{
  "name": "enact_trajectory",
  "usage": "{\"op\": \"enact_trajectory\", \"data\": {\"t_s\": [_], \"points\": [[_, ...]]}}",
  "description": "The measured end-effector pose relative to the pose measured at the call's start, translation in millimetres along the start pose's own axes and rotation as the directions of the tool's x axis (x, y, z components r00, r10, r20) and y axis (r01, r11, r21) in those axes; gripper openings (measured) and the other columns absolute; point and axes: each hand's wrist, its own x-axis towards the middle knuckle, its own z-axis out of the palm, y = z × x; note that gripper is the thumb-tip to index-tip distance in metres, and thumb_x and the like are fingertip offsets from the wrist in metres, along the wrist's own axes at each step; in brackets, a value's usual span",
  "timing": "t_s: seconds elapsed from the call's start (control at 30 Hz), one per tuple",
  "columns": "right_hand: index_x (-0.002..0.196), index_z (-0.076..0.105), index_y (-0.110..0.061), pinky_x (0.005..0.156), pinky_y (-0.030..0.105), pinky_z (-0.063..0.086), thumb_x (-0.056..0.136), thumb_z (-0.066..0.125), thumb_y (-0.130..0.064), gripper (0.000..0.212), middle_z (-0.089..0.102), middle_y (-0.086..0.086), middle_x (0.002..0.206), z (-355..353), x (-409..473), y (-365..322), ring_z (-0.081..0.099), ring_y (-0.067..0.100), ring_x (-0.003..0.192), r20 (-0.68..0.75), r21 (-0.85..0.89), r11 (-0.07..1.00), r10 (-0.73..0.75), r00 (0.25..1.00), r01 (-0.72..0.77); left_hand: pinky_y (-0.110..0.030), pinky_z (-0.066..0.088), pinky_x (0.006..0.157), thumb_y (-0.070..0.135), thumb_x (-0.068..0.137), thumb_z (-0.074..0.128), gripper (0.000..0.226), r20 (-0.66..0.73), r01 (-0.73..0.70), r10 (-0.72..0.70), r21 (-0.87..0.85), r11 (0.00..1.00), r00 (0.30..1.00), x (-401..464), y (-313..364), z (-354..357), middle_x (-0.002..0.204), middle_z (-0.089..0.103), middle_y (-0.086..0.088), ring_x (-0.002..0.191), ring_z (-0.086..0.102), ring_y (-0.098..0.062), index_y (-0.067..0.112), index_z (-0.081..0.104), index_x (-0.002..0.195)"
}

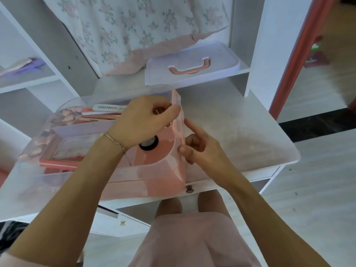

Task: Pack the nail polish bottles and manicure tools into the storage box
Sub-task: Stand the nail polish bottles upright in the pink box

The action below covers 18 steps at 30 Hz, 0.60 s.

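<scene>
A clear plastic storage box [57, 180] stands on the white desk [240, 132]. Inside it lie a pink nail device with a round black knob [149, 145], a white nail file marked SANANMOG [107, 107], pink packets and nail tips [65, 114]. My left hand [142, 120] reaches over the box and pinches a thin tool near the pink latch [178, 116] on the box's right wall. My right hand [200, 143] presses against that wall from outside, index finger stretched up, thumb on the wall, other fingers curled. The box's lid [192, 62], clear with a pink handle, lies on the shelf behind.
Floral fabric [134, 29] hangs above the shelf. White cubby shelves at the left hold purple and pink items [25, 66]. A drawer knob [189, 188] sits below the desk's front edge. A red door frame [300, 51] stands at the right.
</scene>
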Motion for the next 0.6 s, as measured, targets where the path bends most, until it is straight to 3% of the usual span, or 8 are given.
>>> {"op": "enact_trajectory", "data": {"t_s": [0.13,0.27,0.37,0.47,0.6], "points": [[0.128,0.033,-0.042,0.068,0.014,0.05,0.077,0.058,-0.044,0.057,0.061,-0.016,0.066,2.5,-0.2,1.3,0.058,0.0,0.065,-0.041,0.006,0.998,-0.061,0.997,0.062,-0.006,0.034,0.05,0.033,0.089,0.05,0.036,-0.005,0.009,-0.009,0.013,1.0,1.0,0.5,0.9,1.3,0.049,0.055,0.022,0.05,0.048,0.0,0.024,0.052,0.054],[0.132,0.036,-0.033,0.063,0.016,0.052,0.092,0.05,-0.017,0.045,0.063,-0.015,0.065,4.5,-0.2,5.1,0.06,0.004,0.062,-0.137,0.017,0.997,-0.071,0.988,0.074,-0.008,0.034,0.051,0.031,0.089,0.05,0.039,-0.029,0.019,-0.019,-0.003,1.0,0.999,2.4,1.3,1.8,0.046,0.054,0.014,0.049,0.045,-0.001,0.023,0.05,0.051],[0.135,0.04,-0.024,0.065,0.021,0.055,0.093,0.048,-0.013,0.044,0.064,-0.009,0.073,1.4,-2.5,4.4,0.061,0.007,0.066,-0.153,0.055,0.998,-0.013,0.988,0.022,-0.019,0.04,0.059,0.03,0.089,0.05,0.039,-0.043,0.023,-0.023,0.011,1.0,0.999,3.3,2.3,2.1,0.051,0.052,0.005,0.053,0.047,-0.01,0.017,0.052,0.053],[0.127,0.042,-0.028,0.075,0.017,0.054,0.09,0.053,-0.019,0.04,0.057,-0.009,0.097,1.1,-2.8,-1.1,0.058,0.0,0.082,-0.26,-0.127,0.991,-0.067,0.963,0.035,-0.034,0.047,0.068,0.032,0.091,0.049,0.041,-0.073,0.041,-0.041,0.008,0.999,0.997,7.8,2.1,3.6,0.06,0.058,-0.006,0.065,0.057,-0.028,0.006,0.055,0.059],[0.117,0.046,-0.029,0.082,0.009,0.044,0.091,0.051,-0.017,0.029,0.047,-0.017,0.104,4.1,3.6,-20.4,0.05,-0.006,0.096,-0.415,-0.312,0.939,-0.272,0.868,0.145,-0.034,0.048,0.074,0.043,0.096,0.036,0.051,-0.073,0.082,-0.077,0.067,0.994,0.994,21.4,2.2,5.2,0.064,0.062,-0.001,0.059,0.055,-0.016,0.012,0.053,0.059]]}}
